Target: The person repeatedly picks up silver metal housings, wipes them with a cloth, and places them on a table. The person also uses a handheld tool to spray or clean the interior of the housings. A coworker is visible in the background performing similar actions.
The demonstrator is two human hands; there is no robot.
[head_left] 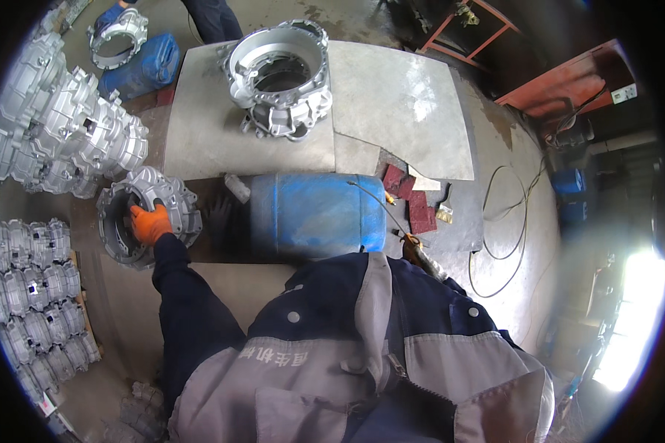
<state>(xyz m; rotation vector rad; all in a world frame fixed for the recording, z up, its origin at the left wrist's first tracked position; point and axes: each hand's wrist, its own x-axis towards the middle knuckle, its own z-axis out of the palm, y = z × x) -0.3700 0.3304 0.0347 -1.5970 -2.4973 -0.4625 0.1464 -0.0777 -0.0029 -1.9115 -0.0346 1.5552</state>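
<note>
My left hand [150,224], in an orange glove with dark fingertips, grips the inner wall of a ring-shaped cast metal housing [183,201]. The housing sits at the left end of a blue plastic drum lying on its side [321,214]. Close to my jacket, right of the drum, is my right hand [415,253], mostly hidden, its glove orange and dark. From it a thin-rodded tool [394,216] reaches up and left over the drum's end. My right fingers are closed around its near end, though the grip is only partly visible.
A large housing [279,81] stands on the pale sheet-topped table [403,96]. Dark red abrasive pads [420,213] and a paintbrush [445,212] lie right of the drum. Stacked housings [74,122] rise at left. At far left, a co-worker's blue-gloved hand [111,15] touches another housing [118,40]. A hose [523,221] loops across the floor.
</note>
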